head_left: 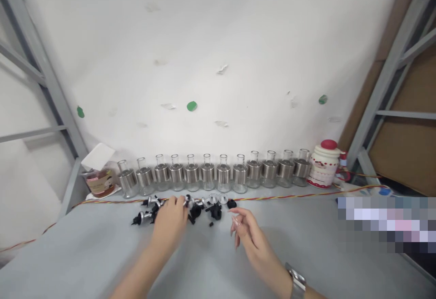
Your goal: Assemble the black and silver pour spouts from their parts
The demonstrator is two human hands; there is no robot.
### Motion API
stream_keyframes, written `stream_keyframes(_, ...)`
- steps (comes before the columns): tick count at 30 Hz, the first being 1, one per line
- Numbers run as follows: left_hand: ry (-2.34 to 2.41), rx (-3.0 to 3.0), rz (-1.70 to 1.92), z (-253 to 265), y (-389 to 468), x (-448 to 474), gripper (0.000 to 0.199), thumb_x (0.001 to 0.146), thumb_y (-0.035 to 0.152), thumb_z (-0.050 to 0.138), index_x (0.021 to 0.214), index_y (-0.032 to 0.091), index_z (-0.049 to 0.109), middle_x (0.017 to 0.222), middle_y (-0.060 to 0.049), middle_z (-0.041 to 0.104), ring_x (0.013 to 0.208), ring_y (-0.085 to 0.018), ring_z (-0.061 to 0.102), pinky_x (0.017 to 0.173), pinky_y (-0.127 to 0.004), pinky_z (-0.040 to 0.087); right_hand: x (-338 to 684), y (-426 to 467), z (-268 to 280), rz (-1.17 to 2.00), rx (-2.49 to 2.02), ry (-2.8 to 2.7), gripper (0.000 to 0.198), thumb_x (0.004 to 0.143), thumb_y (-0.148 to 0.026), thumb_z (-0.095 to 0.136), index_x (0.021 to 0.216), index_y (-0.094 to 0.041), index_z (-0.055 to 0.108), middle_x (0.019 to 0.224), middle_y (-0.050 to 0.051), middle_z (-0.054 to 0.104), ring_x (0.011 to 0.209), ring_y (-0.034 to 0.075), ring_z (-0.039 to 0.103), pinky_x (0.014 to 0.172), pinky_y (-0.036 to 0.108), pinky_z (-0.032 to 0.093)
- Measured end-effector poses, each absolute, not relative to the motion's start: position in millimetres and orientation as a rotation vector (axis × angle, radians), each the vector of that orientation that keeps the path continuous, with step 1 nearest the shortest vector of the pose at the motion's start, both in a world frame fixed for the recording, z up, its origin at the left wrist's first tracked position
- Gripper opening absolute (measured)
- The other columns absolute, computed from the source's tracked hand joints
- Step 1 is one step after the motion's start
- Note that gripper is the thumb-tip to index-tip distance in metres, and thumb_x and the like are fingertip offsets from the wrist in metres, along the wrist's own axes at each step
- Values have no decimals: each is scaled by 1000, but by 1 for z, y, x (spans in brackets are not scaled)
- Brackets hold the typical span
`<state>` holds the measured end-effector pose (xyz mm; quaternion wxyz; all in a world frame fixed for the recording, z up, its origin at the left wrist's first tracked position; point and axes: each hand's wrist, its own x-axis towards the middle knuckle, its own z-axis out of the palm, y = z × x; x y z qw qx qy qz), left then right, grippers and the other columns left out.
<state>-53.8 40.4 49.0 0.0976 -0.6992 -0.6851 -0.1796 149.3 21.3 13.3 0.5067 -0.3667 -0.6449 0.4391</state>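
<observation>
My left hand (pixel 171 221) reaches down into a loose pile of black and silver bottle pourers (pixel 146 217), its fingers curled over the pieces. A small silver part shows at its fingertips, but what it grips is hidden. To the right of the pile, my right hand (pixel 250 235) hovers with bent fingers apart and nothing in them. Nearest to it lie a round black cap (pixel 231 204) and clear discs (pixel 223 198). Several black fittings (pixel 215 211) lie between the hands. Behind the pile stands a row of glass bottles with brushed-metal sleeves (pixel 207 171), their necks uncapped.
A white and red jar (pixel 323 165) ends the row on the right; a brown-filled tub (pixel 101 183) stands at the left. A twisted red-yellow wire (pixel 272 197) runs along the grey table (pixel 306 240). Metal frame posts (pixel 51 72) flank the white wall. A blurred patch covers the right side.
</observation>
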Motion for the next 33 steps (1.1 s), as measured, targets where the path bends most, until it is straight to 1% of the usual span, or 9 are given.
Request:
stream_keyframes(3,-2038,-1901,-408,57,50,-78,21,78,12,37,82,12,57,77,-12,56,81,-27,52,69,-35,35,147,19,13,1088,-881,-1565,24,88,-38,30,106,-23,38,75,-1,43,59,11,47,58,25,44)
stream_keyframes(7,-2032,-1725,-329,58,51,-92,23,79,12,34,85,12,57,81,-13,56,83,-29,52,69,-37,35,146,18,15,1106,-892,-1580,24,88,-38,30,106,-23,37,75,-1,43,58,11,47,54,24,44)
stream_keyframes(12,-2051,-1598,-252,47,52,-99,23,76,12,38,74,7,61,73,-16,58,76,-31,55,64,-37,37,146,18,14,1098,-897,-1627,23,88,-36,31,107,-24,37,76,-1,43,56,10,47,53,24,44)
stream_keyframes(17,-1938,-1601,-310,49,49,-82,32,79,12,35,105,6,53,107,-21,51,97,-31,48,75,-38,36,145,17,14,1060,-921,-1660,22,88,-34,33,107,-24,39,75,-1,44,56,11,48,53,23,44)
stream_keyframes(19,-1866,-1661,-381,52,46,-71,30,81,18,35,104,10,53,105,-18,51,95,-29,49,76,-37,37,146,19,15,981,-958,-1689,21,87,-31,35,106,-24,42,76,-1,46,62,12,49,58,24,44)
stream_keyframes(23,-1816,-1891,-417,46,38,-50,22,82,24,37,86,15,57,78,-8,54,77,-23,54,64,-30,42,152,31,12,711,-1085,-1804,19,84,-22,39,97,-23,53,85,2,49,78,15,51,73,28,42)
stream_keyframes(27,-1754,-2001,-449,29,33,-37,20,81,22,41,90,15,57,89,-10,55,83,-23,53,67,-32,43,163,53,0,459,-1192,-1857,29,78,-13,41,101,-21,56,103,7,49,101,20,44,90,33,34)
stream_keyframes(30,-1689,-2046,-469,22,34,-35,27,79,19,43,104,16,53,101,-11,55,94,-26,50,77,-38,40,169,69,-9,415,-1194,-1960,44,76,-9,38,117,-24,47,123,4,41,115,19,34,98,33,27)
stream_keyframes(33,-1671,-2056,-481,18,38,-37,34,79,17,42,112,14,48,108,-12,55,103,-27,46,82,-40,37,171,77,-12,429,-1226,-2027,49,75,-10,40,123,-22,40,126,4,42,118,20,31,100,36,24)
